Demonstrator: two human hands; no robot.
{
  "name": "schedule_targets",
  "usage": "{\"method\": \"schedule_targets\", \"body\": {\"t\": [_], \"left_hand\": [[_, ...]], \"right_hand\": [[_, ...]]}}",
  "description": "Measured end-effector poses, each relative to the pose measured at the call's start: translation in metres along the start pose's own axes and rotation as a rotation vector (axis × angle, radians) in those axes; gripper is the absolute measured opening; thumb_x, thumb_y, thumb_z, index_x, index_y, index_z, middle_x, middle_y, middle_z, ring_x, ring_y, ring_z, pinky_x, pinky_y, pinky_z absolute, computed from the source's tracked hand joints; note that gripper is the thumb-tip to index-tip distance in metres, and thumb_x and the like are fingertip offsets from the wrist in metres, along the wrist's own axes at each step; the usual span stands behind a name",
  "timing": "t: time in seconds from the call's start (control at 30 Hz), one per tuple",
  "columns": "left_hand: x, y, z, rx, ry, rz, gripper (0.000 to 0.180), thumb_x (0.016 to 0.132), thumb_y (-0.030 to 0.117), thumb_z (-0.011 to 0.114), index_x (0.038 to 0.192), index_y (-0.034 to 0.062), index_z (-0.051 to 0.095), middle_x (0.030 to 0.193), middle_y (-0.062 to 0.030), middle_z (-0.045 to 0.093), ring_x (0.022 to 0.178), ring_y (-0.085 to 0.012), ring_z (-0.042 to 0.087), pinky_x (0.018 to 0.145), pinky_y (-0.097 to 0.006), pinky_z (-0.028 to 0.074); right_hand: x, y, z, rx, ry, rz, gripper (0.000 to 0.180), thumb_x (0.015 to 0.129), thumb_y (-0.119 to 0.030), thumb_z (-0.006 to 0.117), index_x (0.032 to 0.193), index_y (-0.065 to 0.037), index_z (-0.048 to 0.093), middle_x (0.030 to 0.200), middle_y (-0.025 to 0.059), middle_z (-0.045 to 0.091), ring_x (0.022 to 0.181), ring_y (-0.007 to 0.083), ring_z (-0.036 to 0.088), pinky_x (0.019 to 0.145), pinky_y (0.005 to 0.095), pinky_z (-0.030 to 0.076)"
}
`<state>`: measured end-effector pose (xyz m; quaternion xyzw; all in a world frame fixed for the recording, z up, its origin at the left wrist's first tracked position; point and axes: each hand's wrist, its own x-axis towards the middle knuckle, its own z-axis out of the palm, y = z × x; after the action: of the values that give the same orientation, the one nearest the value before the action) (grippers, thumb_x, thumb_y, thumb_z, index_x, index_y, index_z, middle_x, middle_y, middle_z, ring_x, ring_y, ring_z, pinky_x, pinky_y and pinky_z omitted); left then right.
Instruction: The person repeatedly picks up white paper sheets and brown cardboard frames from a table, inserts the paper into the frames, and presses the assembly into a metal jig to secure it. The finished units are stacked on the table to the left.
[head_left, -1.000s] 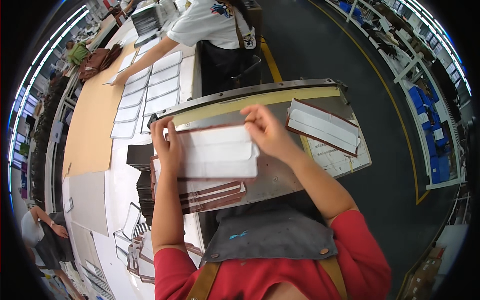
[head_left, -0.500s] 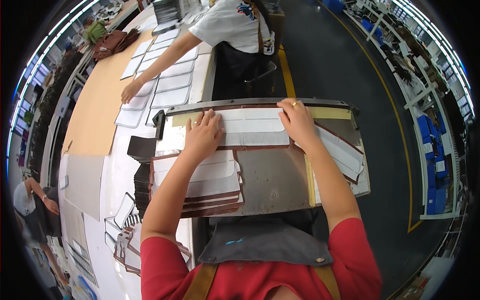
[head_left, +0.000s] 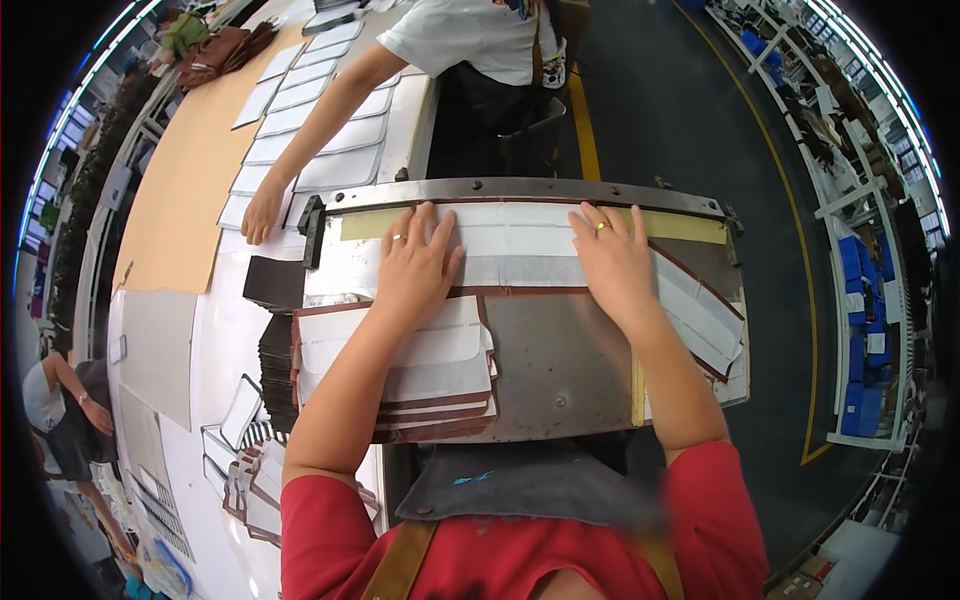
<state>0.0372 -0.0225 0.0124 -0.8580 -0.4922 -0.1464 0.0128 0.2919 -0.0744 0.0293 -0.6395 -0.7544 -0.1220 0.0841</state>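
Observation:
A white-lined panel with brown edging (head_left: 517,262) lies flat on the metal plate of a bench machine, its far edge against the metal bar (head_left: 530,190). My left hand (head_left: 417,257) rests palm down on the panel's left end, fingers stretched toward the bar. At the right end my right hand (head_left: 613,262) lies the same way, its fingertips just short of the bar. Both hands press on the panel without gripping it. A stack of similar brown-edged white panels (head_left: 430,350) lies under my left forearm. Another such panel (head_left: 697,310) sits slanted beside my right forearm.
Stacked dark pieces (head_left: 275,360) stand left of the plate. Rows of white panels (head_left: 340,150) cover the far table, where a co-worker's arm (head_left: 325,130) reaches down. Brown-edged pieces (head_left: 262,490) lie at the near left. A shelf with blue bins (head_left: 865,330) stands across the aisle.
The panel's far edge now sits closer against the bar. My right hand's fingers have gone from bent at the bar to stretched flat on the panel. The co-worker's hand has lowered slightly.

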Motion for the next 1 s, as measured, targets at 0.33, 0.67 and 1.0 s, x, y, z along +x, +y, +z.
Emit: {"method": "schedule_targets", "body": {"t": [0.33,0.67,1.0], "left_hand": [[-0.001,0.006,-0.002,-0.039,0.053,0.002,0.037,0.087,0.023,0.06,0.117,0.002,0.053,0.116,-0.0162,0.052,0.108,-0.0361,0.051,0.089,-0.04,0.043],[0.0,0.005,-0.004,-0.045,0.087,0.028,0.029,0.087,0.019,0.059,0.111,0.004,0.056,0.108,-0.0155,0.054,0.099,-0.0349,0.054,0.083,-0.042,0.045],[0.0,-0.028,0.004,-0.217,0.161,-0.106,0.036,0.081,0.022,0.065,0.112,0.0073,0.054,0.112,-0.0116,0.052,0.099,-0.0335,0.054,0.085,-0.043,0.042]], "right_hand": [[-0.005,-0.009,-0.007,-0.064,0.007,-0.095,0.043,0.079,0.0,0.05,0.122,-0.001,0.055,0.119,0.0143,0.061,0.11,0.0246,0.055,0.106,0.0466,0.029],[-0.01,-0.001,0.002,-0.008,0.03,-0.071,0.043,0.079,0.0,0.053,0.121,-0.004,0.058,0.12,0.0107,0.061,0.107,0.0201,0.055,0.103,0.0472,0.029],[-0.002,-0.007,-0.007,0.358,-0.039,-0.073,0.034,0.081,-0.009,0.06,0.115,-0.007,0.061,0.113,0.0089,0.058,0.106,0.027,0.052,0.101,0.0487,0.032]]}}
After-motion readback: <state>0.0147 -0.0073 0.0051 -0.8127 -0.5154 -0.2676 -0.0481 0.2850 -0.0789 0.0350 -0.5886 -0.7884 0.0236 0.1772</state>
